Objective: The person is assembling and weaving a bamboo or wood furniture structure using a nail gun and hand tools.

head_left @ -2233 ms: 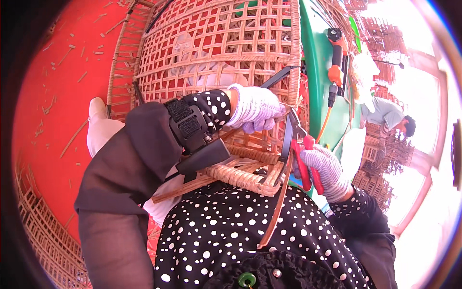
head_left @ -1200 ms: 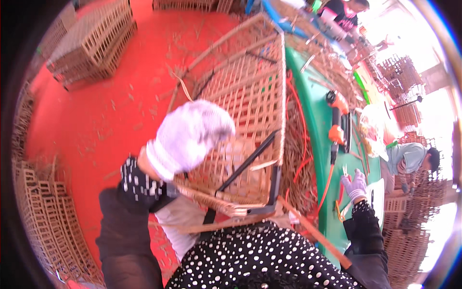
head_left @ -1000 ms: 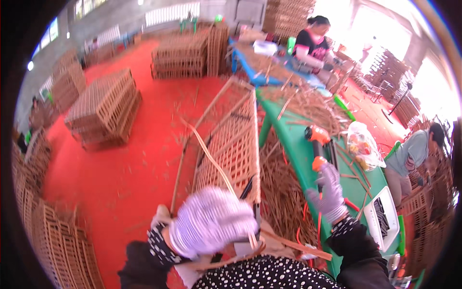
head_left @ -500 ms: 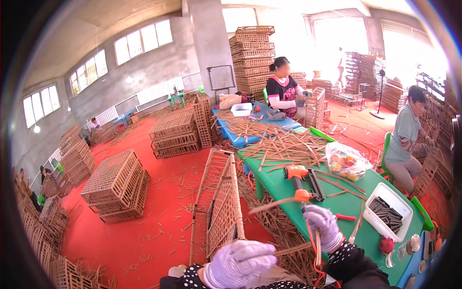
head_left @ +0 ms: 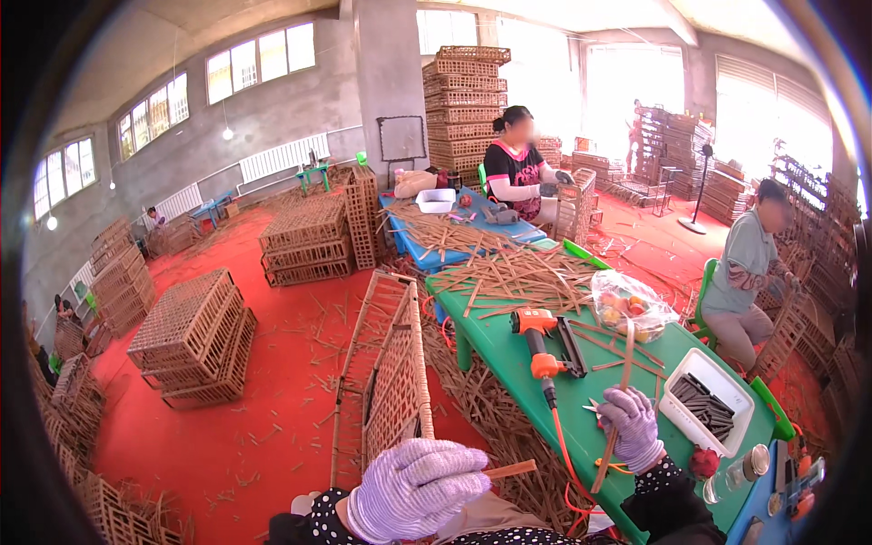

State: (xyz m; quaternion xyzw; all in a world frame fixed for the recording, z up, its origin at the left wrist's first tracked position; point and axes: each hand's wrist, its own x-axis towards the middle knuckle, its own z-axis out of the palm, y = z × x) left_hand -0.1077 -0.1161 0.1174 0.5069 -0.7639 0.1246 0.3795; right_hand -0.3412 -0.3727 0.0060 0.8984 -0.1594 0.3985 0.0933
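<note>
At lower centre, the basket (head_left: 392, 391) stands beside the left hand (head_left: 418, 490), fingers curled; whether they grip the short strip (head_left: 510, 470) is unclear. At lower right, the right hand's (head_left: 629, 427) fingers hold a long strip (head_left: 627, 359); a light pinch, clear of the pliers (head_left: 592, 411), should prevent kinks.
</note>
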